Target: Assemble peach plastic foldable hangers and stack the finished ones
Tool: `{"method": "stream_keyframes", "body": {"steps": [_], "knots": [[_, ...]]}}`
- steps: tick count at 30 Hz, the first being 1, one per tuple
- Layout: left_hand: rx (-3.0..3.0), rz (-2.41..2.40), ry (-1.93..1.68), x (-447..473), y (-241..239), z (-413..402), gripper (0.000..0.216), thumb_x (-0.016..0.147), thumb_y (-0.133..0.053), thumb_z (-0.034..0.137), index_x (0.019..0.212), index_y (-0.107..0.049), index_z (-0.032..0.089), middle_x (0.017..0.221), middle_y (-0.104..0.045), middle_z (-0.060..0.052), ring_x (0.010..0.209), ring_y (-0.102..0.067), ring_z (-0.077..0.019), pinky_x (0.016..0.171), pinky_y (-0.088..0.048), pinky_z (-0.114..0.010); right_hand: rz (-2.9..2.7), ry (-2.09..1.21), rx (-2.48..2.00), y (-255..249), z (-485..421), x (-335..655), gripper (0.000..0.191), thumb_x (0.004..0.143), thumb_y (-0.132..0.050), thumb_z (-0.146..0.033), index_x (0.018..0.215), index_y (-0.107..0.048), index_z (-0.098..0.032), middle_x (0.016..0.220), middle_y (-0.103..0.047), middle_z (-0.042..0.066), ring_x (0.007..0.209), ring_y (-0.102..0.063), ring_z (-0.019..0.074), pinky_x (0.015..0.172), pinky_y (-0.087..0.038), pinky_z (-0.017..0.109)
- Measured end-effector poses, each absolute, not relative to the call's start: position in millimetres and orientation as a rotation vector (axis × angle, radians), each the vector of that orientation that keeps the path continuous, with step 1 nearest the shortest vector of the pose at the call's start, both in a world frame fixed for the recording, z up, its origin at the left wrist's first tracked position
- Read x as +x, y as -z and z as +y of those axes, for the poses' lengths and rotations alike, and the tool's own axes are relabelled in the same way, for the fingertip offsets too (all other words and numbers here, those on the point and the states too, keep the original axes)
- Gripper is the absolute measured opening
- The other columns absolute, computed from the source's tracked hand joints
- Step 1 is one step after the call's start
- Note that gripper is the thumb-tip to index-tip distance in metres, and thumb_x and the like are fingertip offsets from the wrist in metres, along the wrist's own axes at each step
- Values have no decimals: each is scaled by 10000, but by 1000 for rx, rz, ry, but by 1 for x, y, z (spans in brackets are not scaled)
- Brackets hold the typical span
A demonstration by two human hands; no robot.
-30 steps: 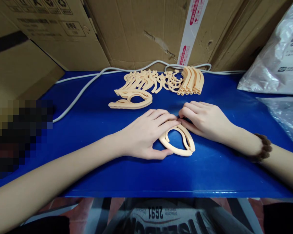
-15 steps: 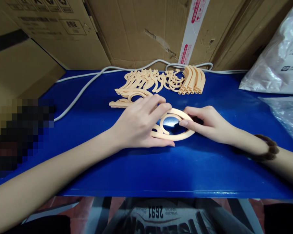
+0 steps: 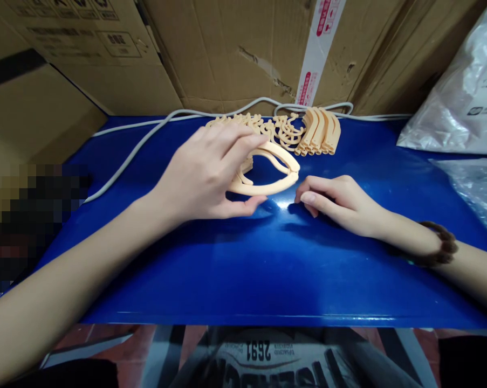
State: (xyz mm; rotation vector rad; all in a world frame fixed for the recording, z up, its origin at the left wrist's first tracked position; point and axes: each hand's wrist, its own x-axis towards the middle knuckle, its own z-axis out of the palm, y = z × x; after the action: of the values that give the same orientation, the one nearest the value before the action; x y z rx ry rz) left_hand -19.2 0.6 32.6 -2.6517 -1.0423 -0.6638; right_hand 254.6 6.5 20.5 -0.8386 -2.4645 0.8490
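My left hand (image 3: 206, 175) holds a cream plastic folding hanger (image 3: 269, 188) a little above the blue table. The hanger is folded into a pointed oval, its tip facing right, and my palm and fingers hide its left end. Right of that tip, my right hand (image 3: 342, 206) rests low over the table, apart from the hanger. Its fingers are curled, with the thumb near the index finger and nothing visible in them. Behind my left hand lie cream hook-shaped pieces (image 3: 289, 132), partly covered by it.
A stack of curved cream arm pieces (image 3: 321, 131) lies at the back of the blue table (image 3: 243, 275). A white cable (image 3: 146, 134) runs along the back and left. Cardboard boxes (image 3: 235, 48) stand behind, and a plastic bag (image 3: 457, 108) sits at the right.
My left hand has lifted the hanger and moved it left and away from me. The right hand has let go of its right end and curled its fingers, staying nearly in place.
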Motion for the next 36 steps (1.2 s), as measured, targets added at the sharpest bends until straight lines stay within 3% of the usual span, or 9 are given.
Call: {"method": "stream_keyframes", "body": {"steps": [7,12,30,36], "knots": [[-2645,-1144,527,-32,-29,17,636,850,-529,518,1376,-451,169,1357,-530,-131,1257,-507,-328,1053,-440,-499,-2524,-794,-844,-20,7,255,351,1016,-422,-449,902,-604,-172,654,-595,-38,562,-533,77,591,-364,202],[-2667,-1148,490,-30,-18,23,601,845,-523,470,1319,-521,100,1269,-584,-157,1163,-577,-324,983,-488,-439,-2546,-765,-845,-19,7,255,345,1012,-428,-449,898,-603,-175,655,-590,-34,563,-528,82,588,-353,210],[-2696,-1033,341,-30,-15,29,593,858,-522,465,1327,-572,105,1200,-595,-183,1060,-605,-348,900,-513,-469,-2601,-698,-870,-19,6,255,363,1012,-415,-457,910,-617,-174,655,-575,-22,568,-508,97,587,-338,230],[-2645,-1109,397,-33,-14,29,589,855,-524,454,1372,-548,173,1215,-591,-150,1091,-592,-339,920,-497,-469,-2603,-706,-864,-19,6,256,356,1010,-418,-457,906,-615,-179,664,-587,-20,580,-521,101,595,-344,230]]}}
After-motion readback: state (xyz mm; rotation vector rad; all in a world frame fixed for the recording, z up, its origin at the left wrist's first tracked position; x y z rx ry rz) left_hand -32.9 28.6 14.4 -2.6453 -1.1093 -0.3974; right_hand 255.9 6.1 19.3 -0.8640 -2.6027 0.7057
